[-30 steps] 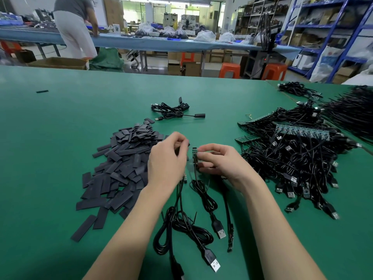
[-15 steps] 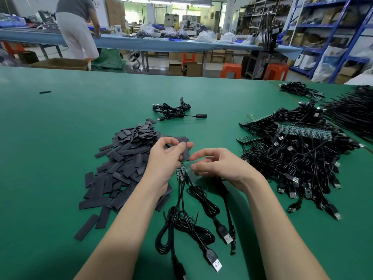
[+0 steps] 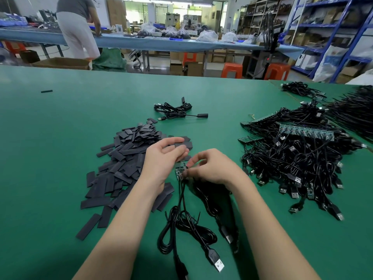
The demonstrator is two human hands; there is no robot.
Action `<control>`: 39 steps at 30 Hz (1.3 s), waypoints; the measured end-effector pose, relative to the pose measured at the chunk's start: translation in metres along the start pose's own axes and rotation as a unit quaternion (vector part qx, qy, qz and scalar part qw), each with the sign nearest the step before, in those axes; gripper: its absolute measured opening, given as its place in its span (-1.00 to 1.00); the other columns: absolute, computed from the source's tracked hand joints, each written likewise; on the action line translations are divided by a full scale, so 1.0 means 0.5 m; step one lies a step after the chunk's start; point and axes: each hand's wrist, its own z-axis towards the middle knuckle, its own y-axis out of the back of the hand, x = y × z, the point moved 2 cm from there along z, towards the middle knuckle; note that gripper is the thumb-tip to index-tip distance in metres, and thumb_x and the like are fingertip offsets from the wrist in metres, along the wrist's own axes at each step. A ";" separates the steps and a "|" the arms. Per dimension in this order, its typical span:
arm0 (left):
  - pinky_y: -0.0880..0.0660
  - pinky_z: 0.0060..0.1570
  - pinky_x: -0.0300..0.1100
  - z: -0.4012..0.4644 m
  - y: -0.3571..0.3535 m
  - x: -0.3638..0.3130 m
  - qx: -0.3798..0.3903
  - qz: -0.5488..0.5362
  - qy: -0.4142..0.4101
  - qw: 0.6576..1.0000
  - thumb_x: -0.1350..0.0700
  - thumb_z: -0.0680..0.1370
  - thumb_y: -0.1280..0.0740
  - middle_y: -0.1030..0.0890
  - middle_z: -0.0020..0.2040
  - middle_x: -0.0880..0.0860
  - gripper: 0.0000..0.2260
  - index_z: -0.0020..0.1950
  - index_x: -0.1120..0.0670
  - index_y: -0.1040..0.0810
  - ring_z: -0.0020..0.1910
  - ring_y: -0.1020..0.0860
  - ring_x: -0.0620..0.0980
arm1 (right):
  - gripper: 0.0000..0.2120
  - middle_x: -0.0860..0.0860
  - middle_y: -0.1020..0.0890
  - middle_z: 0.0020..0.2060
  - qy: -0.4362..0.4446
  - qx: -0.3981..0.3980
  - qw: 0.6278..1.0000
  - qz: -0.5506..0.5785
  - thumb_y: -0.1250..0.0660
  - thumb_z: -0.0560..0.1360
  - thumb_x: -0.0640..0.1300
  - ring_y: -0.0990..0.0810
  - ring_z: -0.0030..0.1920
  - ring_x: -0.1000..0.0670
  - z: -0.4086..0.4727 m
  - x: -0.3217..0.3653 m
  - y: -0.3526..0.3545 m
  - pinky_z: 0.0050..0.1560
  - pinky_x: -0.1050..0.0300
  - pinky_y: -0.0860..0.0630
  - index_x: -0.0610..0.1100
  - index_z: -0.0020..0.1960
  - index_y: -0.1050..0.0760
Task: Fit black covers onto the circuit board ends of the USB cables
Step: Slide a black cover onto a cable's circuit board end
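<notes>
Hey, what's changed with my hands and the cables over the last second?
The left hand moved toward the pile of covers and now holds a black cover in its fingers. The right hand let go of the board it held up a second ago and now pinches at the circuit boards lying between the hands. The cable heap on the right and the coiled cable farther back stayed put.

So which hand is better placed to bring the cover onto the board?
Left. The left hand already holds a black cover just above the circuit board, which the right hand pinches and steadies.
</notes>
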 end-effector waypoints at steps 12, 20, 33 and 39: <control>-0.59 -0.15 -0.33 -0.001 0.007 -0.020 0.071 -0.033 0.024 0.997 0.36 0.50 -0.45 -0.73 -0.17 0.11 -0.88 -0.04 0.17 -0.68 -0.23 -0.67 -0.04 | -0.80 -0.06 -0.68 -0.16 0.037 -0.017 0.927 0.373 -0.52 0.46 -0.23 -0.68 -0.25 0.00 -0.009 -0.032 0.060 -0.04 0.12 -0.52 -0.12 0.05 -0.62; -0.57 -0.04 -0.32 -0.017 -0.003 -0.030 0.140 0.102 -0.021 0.985 0.33 0.49 -0.48 -0.74 -0.05 0.10 -0.83 0.00 0.09 -0.69 -0.11 -0.68 -0.08 | -0.67 -0.17 -0.71 -0.15 0.048 0.068 0.907 0.412 -0.58 0.28 -0.18 -0.68 -0.25 -0.07 -0.017 -0.018 0.054 -0.15 0.18 -0.63 -0.15 0.02 -0.61; -0.60 0.02 -0.15 -0.006 -0.031 0.002 0.025 -0.062 0.035 0.997 0.28 0.47 -0.51 -0.72 -0.09 0.12 -0.89 -0.05 0.13 -0.68 -0.15 -0.69 0.02 | -0.83 -0.18 -0.74 -0.03 0.074 0.035 0.928 0.364 -0.43 0.54 -0.23 -0.73 -0.04 -0.05 -0.015 -0.014 0.047 0.04 0.18 -0.62 -0.21 0.13 -0.65; -0.62 0.02 -0.14 -0.009 -0.039 -0.012 0.049 -0.172 0.063 0.982 0.23 0.61 -0.36 -0.73 -0.03 0.06 -0.92 0.08 0.10 -0.55 -0.05 -0.71 0.01 | -0.83 -0.20 -0.72 -0.16 0.032 -0.105 0.887 0.448 -0.42 0.52 -0.36 -0.70 -0.23 -0.02 -0.008 -0.028 0.067 -0.19 0.23 -0.63 -0.24 0.10 -0.62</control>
